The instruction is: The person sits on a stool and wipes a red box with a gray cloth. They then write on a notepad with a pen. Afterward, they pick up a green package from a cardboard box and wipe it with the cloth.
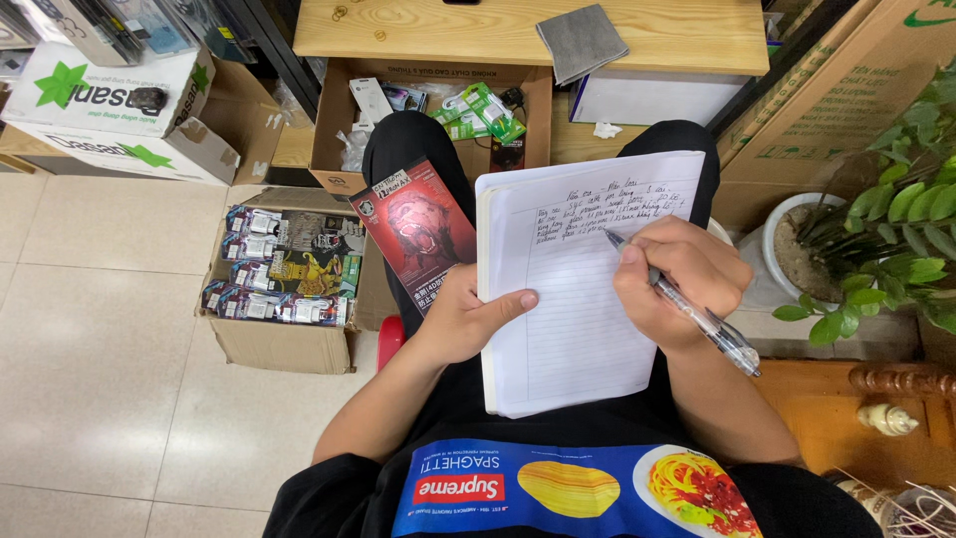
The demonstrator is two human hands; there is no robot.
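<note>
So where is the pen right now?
In the head view, the pen is in the right hand, its tip on the notebook that rests on the person's lap, just left of the potted plant.

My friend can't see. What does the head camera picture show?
A seated person's right hand writes with a pen in a lined notebook on their lap, steadied by the left hand. Open cardboard boxes sit on the tiled floor.
</note>
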